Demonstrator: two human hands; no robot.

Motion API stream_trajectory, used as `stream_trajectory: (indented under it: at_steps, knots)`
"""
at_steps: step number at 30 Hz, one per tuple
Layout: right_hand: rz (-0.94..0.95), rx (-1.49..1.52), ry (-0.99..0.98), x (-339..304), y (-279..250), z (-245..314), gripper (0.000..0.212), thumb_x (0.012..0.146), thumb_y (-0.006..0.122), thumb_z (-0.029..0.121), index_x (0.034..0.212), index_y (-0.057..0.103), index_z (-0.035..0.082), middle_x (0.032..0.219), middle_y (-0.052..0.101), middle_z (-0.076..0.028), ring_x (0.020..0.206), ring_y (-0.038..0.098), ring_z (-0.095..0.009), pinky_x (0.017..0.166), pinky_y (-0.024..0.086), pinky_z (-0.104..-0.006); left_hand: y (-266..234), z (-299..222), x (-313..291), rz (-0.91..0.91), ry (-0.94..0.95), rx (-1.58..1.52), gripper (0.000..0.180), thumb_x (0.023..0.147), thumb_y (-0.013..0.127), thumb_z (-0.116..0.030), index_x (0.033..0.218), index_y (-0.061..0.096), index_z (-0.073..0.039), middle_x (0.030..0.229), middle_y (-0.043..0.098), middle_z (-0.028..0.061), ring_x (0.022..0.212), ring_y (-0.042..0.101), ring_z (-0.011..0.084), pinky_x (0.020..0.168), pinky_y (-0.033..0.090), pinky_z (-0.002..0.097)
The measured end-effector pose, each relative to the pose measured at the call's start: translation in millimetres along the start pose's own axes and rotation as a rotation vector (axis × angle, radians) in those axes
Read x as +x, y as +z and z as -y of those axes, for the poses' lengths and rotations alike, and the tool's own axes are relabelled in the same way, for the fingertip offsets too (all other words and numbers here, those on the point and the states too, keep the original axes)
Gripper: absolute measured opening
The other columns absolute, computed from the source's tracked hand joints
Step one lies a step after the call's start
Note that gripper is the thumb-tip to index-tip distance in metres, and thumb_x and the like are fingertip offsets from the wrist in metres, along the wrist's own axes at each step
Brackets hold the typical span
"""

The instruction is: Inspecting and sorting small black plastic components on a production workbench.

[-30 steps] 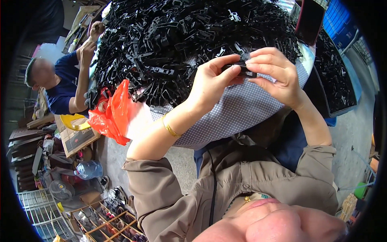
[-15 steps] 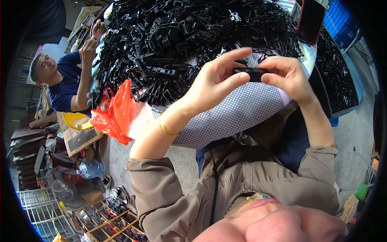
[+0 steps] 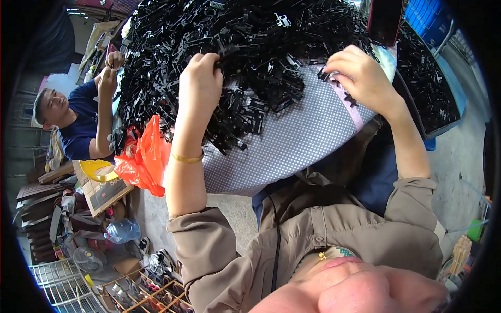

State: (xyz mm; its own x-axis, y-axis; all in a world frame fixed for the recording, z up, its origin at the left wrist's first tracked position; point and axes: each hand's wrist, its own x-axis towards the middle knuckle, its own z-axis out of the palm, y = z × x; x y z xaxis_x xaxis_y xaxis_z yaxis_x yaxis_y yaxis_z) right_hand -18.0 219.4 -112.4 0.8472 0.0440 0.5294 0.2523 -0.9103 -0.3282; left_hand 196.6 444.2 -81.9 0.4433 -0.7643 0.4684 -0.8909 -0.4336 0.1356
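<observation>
A big heap of black plastic clip-like parts (image 3: 245, 31) lies on a grey dotted cloth (image 3: 292, 135). At the heap's near left side my left hand (image 3: 199, 86) is closed, its fingertips among the parts; what they grip is hidden. Over the pink strip at the cloth's right, my right hand (image 3: 365, 81) is bent with its fingers pinched together. A small black plastic piece (image 3: 323, 76) shows at those fingertips, and another small black piece (image 3: 349, 99) is just below them.
An orange-red plastic bag (image 3: 143, 161) lies left of the cloth. More black parts fill a dark bin (image 3: 430, 88) at the right. A phone-like dark slab (image 3: 385, 21) stands at the heap's far right. A co-worker's hands (image 3: 110, 70) are at the heap's left edge.
My hands have separated. The elongated black piece between them is no longer visible there. My left hand has moved left to the heap; the right stays near the cloth's right side, slightly higher.
</observation>
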Motion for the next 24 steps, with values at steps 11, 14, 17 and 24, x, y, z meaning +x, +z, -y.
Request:
stream_trajectory:
  at_steps: [11, 14, 17, 24]
  knots:
    - [-0.08, 0.232, 0.183, 11, 13, 20, 0.01, 0.08, 0.058, 0.004, 0.089, 0.061, -0.001, 0.083, 0.059, -0.008, 0.075, 0.057, -0.017, 0.069, 0.047, -0.0273, -6, -56, -15, 0.193, -0.436, -1.146, 0.027, 0.094, 0.048, -0.017, 0.107, 0.06, 0.002, 0.07, 0.06, 0.0058, 0.053, 0.058, 0.0087, 0.046, 0.047, 0.0192]
    - [-0.092, 0.532, 0.225, 10, 13, 38, 0.022, 0.09, 0.05, 0.01, 0.108, 0.06, 0.002, 0.075, 0.059, -0.005, 0.064, 0.055, -0.007, 0.057, 0.045, -0.0199, 6, -72, -22, 0.213, -0.457, -1.348, 0.024, 0.093, 0.048, -0.011, 0.108, 0.057, 0.005, 0.087, 0.064, 0.0142, 0.072, 0.067, 0.0197, 0.067, 0.057, 0.0267]
    - [-0.079, 0.645, 0.417, 11, 8, 60, 0.019, 0.091, 0.05, 0.012, 0.103, 0.062, 0.003, 0.075, 0.06, -0.004, 0.061, 0.055, -0.006, 0.055, 0.045, -0.0186, 16, -80, -27, 0.242, -0.524, -1.467, 0.024, 0.093, 0.048, -0.009, 0.109, 0.056, 0.007, 0.093, 0.063, 0.0147, 0.081, 0.066, 0.021, 0.074, 0.056, 0.0279]
    - [-0.216, 0.315, 0.14, 11, 27, 54, 0.011, 0.087, 0.057, 0.008, 0.092, 0.058, -0.002, 0.07, 0.061, -0.007, 0.057, 0.056, -0.01, 0.051, 0.043, -0.0227, 20, -88, -33, 0.314, -0.571, -1.56, 0.024, 0.093, 0.047, -0.008, 0.11, 0.056, 0.007, 0.096, 0.063, 0.0166, 0.085, 0.066, 0.0212, 0.077, 0.056, 0.0285]
